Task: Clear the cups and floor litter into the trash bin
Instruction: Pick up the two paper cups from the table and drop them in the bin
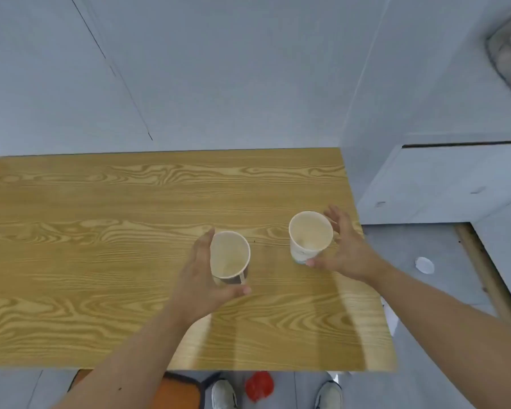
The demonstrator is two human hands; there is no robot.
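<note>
Two empty paper cups stand upright on the wooden table [101,261]. My left hand [199,278] curls around the brown-based cup [229,256], with the fingers on its left side and the thumb at its base. Around the white cup with blue print [309,236], near the table's right edge, wraps my right hand [347,252]: fingers behind the rim, thumb touching the base. On the floor to the right lies a white round scrap [424,265]. A red crumpled piece [259,385] lies between my shoes. No trash bin is clearly recognisable.
An orange object with a dark rim [180,391] sits on the floor under the table's near edge. A white scrap [391,318] shows past the table's right edge. A low grey cabinet [443,184] stands at the right, and a wall rises behind the table.
</note>
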